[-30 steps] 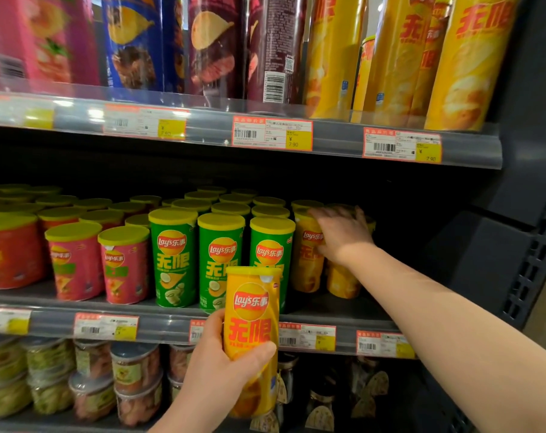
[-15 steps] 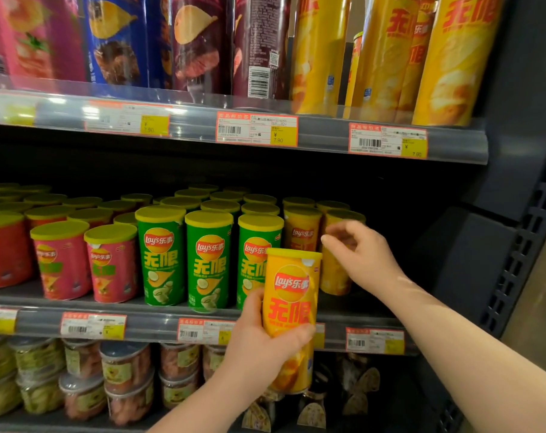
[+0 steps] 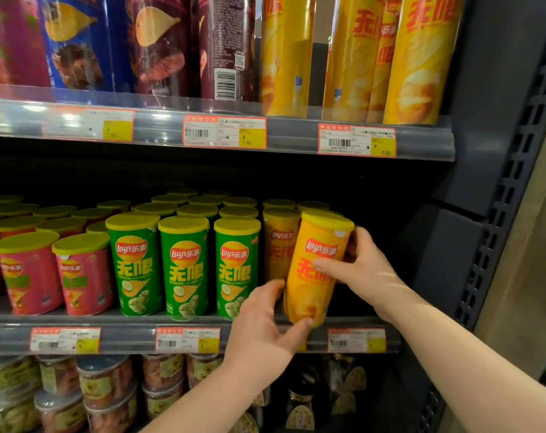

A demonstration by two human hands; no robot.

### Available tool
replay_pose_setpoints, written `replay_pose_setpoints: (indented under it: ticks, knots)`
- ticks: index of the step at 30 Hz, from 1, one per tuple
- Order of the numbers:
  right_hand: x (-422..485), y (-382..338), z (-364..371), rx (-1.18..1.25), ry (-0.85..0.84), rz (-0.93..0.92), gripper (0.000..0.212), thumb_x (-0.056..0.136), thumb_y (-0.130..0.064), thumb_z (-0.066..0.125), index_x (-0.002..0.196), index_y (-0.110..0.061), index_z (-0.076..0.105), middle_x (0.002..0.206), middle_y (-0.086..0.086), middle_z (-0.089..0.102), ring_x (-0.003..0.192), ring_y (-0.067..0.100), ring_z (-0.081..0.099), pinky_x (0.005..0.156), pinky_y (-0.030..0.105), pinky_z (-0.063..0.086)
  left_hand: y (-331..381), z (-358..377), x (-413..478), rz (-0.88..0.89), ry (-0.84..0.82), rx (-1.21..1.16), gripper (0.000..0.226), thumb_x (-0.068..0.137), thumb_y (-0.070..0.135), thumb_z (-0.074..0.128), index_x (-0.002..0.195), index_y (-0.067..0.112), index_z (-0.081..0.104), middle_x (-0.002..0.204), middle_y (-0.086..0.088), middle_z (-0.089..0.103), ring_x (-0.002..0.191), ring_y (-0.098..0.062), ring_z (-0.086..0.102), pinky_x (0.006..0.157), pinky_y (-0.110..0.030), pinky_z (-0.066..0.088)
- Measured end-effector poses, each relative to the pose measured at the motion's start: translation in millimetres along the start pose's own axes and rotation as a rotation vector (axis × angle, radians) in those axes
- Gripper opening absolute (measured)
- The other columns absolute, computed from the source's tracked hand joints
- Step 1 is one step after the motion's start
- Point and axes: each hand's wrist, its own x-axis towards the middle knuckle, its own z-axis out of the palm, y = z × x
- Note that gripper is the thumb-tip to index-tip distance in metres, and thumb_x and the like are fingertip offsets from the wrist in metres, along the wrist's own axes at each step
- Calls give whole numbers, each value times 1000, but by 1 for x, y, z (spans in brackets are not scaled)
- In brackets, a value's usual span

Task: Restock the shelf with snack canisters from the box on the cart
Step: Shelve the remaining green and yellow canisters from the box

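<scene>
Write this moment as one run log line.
step: placing | item: yellow canister, tilted | left hand: holds its bottom | right hand: grips its side | spot: right end of middle shelf, not yet standing

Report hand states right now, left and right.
Left hand: holds the base of the yellow cylindrical snack canister, thumb and fingers curled round it.
Right hand: grips the same canister's upper side.

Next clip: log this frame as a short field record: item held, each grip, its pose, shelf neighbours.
item: yellow canister, tilted, top leaning right
left grip: holds its base
right grip: wrapped round its upper half
place: front right of middle shelf
neighbours: green canisters to its left, pink canisters further left
</scene>
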Motion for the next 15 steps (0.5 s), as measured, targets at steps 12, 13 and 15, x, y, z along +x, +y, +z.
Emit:
replay_pose_setpoints:
  ticks: [12,13,15]
  knots:
    - [16,15,22,-79,10,12,77,77,-22,77,141,-22,34,138,5,49,125,23,49,99,41,46,-57,-1,-10,320,45,673,42,63,59,47,86,31,70,89,13,60,85,-11,47,69,-22,53]
    - [16,18,23,-74,16,23,78,77,-22,77,141,-22,33,138,5,48,125,23,49,99,41,45,-58,0,-10,321,50,678,40,61,59,51,84,32,70,88,14,59,85,-11,44,69,-21,52]
    - [13,25,26,-113,6,39,82,76,-23,78,142,-22,30,140,4,47,126,22,48,100,39,43,-60,1,-11,324,57,681,38,62,58,49,80,32,70,89,14,58,86,-11,43,70,-22,51]
